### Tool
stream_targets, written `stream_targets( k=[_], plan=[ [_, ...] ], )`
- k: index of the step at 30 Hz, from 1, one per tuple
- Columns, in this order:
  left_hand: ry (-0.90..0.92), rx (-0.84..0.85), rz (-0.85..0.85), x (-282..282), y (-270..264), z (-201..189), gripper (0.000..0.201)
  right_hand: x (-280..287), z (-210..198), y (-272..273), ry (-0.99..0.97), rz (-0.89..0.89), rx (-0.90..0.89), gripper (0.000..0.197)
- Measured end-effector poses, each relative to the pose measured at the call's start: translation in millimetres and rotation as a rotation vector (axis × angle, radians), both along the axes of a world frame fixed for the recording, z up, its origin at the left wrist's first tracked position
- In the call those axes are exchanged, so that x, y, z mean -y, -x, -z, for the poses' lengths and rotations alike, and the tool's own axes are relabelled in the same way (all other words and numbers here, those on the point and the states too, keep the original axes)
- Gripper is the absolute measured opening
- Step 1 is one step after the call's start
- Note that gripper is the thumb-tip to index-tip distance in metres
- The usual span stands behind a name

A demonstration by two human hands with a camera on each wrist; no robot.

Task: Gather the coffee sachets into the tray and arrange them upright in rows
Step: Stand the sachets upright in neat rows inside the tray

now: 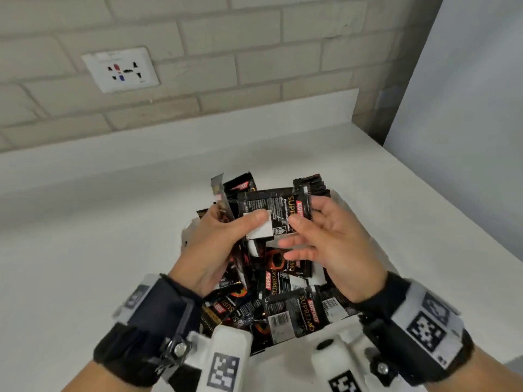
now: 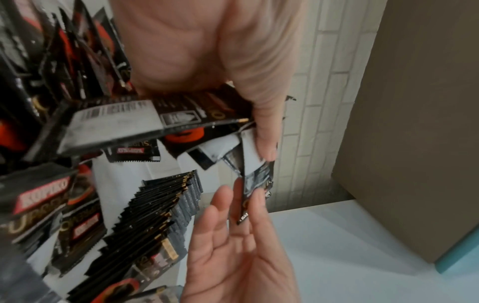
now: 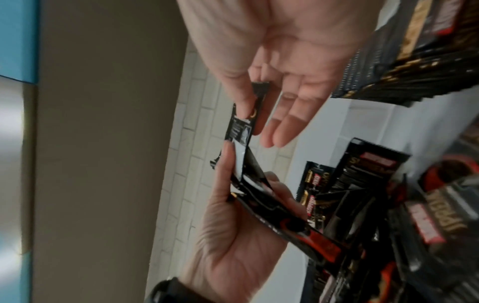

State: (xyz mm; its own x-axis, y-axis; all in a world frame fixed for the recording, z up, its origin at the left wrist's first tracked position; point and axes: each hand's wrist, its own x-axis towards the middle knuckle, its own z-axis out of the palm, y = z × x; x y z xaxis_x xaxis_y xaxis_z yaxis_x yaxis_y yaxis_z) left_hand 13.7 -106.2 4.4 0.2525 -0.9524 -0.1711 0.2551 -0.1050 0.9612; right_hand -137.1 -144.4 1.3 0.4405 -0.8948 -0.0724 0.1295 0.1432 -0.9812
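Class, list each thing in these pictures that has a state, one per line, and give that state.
Left hand: grips a stack of sachets, thumb on top.
Right hand: pinches the top sachet's edge.
Top sachet: held flat between both hands.
Loose sachets: jumbled flat in the tray.
Upright row: stands on edge, packed.
Tray: part filled.

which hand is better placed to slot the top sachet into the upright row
Right. The right hand already pinches the top sachet by its right end, and the upright row stands just beyond it on the tray's right side. The left hand grips a bundle of other sachets.
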Motion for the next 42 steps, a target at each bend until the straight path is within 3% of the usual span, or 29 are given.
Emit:
stream_targets(
  k=[4, 7, 11, 14, 16, 19, 22, 24, 28, 32, 36, 39, 42],
  plan=[
    [-0.007, -0.075, -0.03, -2.3, 4.9, 2.4, 0.028, 5.7, 9.7, 1.2, -0.193, 0.041, 0.13, 0.024],
    [-0.014, -0.13, -0.072, -0.9, 1.1, 1.8, 0.024, 10.9, 12.4, 2.3, -0.337, 0.108, 0.28, 0.01],
    [-0.013, -0.195, -0.153, -1.8, -8.2, 2.3, 0.031, 13.1, 12.0, 10.4, -0.318, 0.123, 0.415, 0.023],
    [-0.009, -0.174, -0.208, -2.2, -9.3, -1.4, 0.037, 11.6, 13.0, 12.5, -0.159, 0.113, 0.339, 0.029],
    [-0.007, -0.13, -0.213, -0.8, -4.4, -3.7, 0.04, 9.8, 12.5, 9.4, -0.019, 0.104, 0.192, 0.028],
    [-0.012, -0.017, -0.203, 4.0, 6.9, -7.2, 0.038, 2.0, 6.3, 0.1, 0.239, -0.011, -0.029, 0.054],
    [0.001, 0.11, -0.23, 9.4, 17.5, -7.3, 0.059, -8.6, 3.4, -9.9, 0.202, -0.245, -0.008, 0.064],
    [-0.001, 0.16, -0.289, 10.3, 22.5, -5.9, 0.055, -15.3, 4.7, -13.9, 0.164, -0.342, 0.005, 0.069],
    [-0.02, 0.121, -0.314, 3.8, 31.4, -4.2, 0.051, -20.5, 11.1, -21.9, 0.193, -0.332, 0.025, 0.087],
    [0.005, 0.0, -0.29, -1.3, 33.6, -2.2, 0.048, -27.2, 15.3, -29.3, 0.284, -0.243, -0.018, 0.08],
    [0.075, 0.027, -0.296, -3.8, 37.0, -1.9, 0.06, -23.9, 20.1, -31.1, 0.343, -0.114, -0.056, 0.06],
    [0.051, 0.148, -0.267, -3.1, 38.2, -0.4, 0.064, -15.4, 21.3, -25.2, 0.272, -0.077, -0.075, 0.047],
    [-0.057, 0.232, -0.212, -2.6, 36.4, 2.4, 0.052, -10.2, 22.2, -19.7, 0.069, -0.086, -0.045, 0.041]
  ],
)
